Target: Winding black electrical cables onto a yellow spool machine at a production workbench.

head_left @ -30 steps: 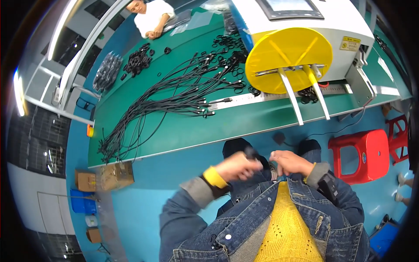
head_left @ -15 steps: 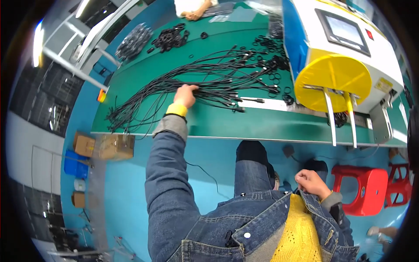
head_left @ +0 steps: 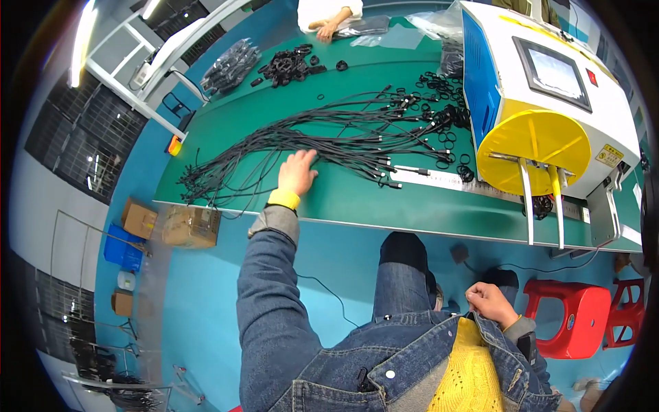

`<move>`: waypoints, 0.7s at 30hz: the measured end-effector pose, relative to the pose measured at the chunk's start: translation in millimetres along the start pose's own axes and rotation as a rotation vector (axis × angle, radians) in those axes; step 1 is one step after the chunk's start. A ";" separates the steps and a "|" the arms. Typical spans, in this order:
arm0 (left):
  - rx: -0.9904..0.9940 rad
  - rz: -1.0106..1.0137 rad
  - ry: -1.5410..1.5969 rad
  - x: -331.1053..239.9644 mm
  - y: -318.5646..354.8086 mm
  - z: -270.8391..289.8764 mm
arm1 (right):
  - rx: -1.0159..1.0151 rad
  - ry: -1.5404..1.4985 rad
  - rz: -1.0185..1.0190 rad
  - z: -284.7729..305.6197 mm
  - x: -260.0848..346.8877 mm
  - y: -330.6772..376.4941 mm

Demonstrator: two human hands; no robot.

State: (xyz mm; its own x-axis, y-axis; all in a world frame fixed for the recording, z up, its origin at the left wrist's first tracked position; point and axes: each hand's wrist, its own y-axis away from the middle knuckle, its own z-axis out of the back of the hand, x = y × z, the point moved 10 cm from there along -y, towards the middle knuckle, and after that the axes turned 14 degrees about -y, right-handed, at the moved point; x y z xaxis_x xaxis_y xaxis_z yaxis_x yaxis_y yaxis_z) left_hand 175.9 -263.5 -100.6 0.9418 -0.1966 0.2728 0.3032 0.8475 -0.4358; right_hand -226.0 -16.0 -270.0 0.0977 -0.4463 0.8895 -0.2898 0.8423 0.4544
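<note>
A long bundle of black cables lies across the green table, its connector ends fanned out toward the right. Beside the near edge of this bundle, my left hand reaches over the tabletop, fingers apart and nothing visible in them. Its fingertips are close to the nearest cables; whether they touch is hard to tell. Low over my lap, next to the front of my denim jacket, my right hand is curled closed. Nothing shows in its fingers.
A white and blue machine with a screen and a yellow disc stands at the right. Black rings lie beside it. Small black parts and bagged pieces sit farther back. Another person's hand rests at the far edge. Red stools stand below.
My left hand has drawn back slightly from the cables toward me, its fingers now more spread. My right hand stays curled in my lap. The whole view has shifted a little.
</note>
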 end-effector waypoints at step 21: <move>-0.107 -0.399 0.416 -162.4 73.5 184.9 | -0.211 0.022 0.637 -6.5 133.1 51.6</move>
State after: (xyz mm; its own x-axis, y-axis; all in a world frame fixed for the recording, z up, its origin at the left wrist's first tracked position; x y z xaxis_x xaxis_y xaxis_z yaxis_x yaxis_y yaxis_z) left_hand 18.3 -78.2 -18.4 0.7232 -0.6856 0.0835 0.6388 0.6181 -0.4582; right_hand -221.8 -29.9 -127.9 -0.0110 0.1620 0.9867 -0.1047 0.9812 -0.1622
